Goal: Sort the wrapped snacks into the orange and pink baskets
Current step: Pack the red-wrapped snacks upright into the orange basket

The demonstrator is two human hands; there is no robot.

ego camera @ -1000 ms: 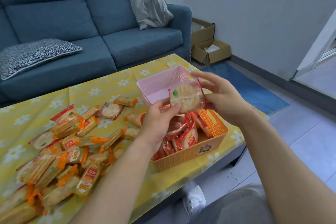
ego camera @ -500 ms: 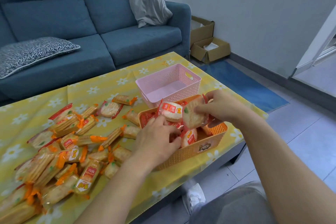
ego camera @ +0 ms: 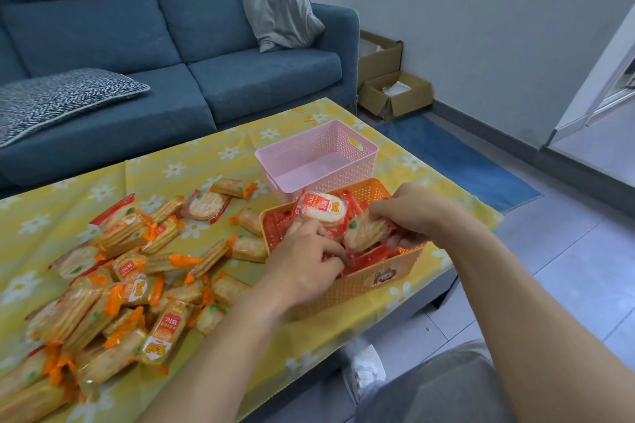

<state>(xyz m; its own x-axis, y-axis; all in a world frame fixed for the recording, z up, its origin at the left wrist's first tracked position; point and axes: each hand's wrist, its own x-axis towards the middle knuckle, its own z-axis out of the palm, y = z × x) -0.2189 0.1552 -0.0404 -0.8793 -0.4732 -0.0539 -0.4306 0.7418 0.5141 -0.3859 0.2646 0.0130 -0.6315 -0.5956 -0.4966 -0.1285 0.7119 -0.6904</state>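
Note:
The orange basket [ego camera: 360,288] sits at the table's near right edge and holds several red-wrapped round rice crackers. Behind it stands the pink basket [ego camera: 343,161], with nothing visible inside. My right hand [ego camera: 415,213] pinches a red-wrapped round cracker [ego camera: 364,233] over the orange basket. My left hand [ego camera: 309,261] reaches into the same basket, its fingers curled among the packets below another red-wrapped cracker [ego camera: 323,208]; what it grips is hidden. A heap of orange-wrapped and red-wrapped snacks [ego camera: 113,282] covers the table's left part.
The low table wears a yellow daisy cloth [ego camera: 192,161]. A blue sofa [ego camera: 171,45] stands behind it with two cushions. Cardboard boxes [ego camera: 395,93] and a blue mat [ego camera: 457,161] lie on the floor to the right. My knee and a white shoe [ego camera: 364,371] show below.
Both hands came down from above the pink basket into the orange basket. The right hand carried its red-wrapped cracker down; the left hand let go of it and dipped among the packets.

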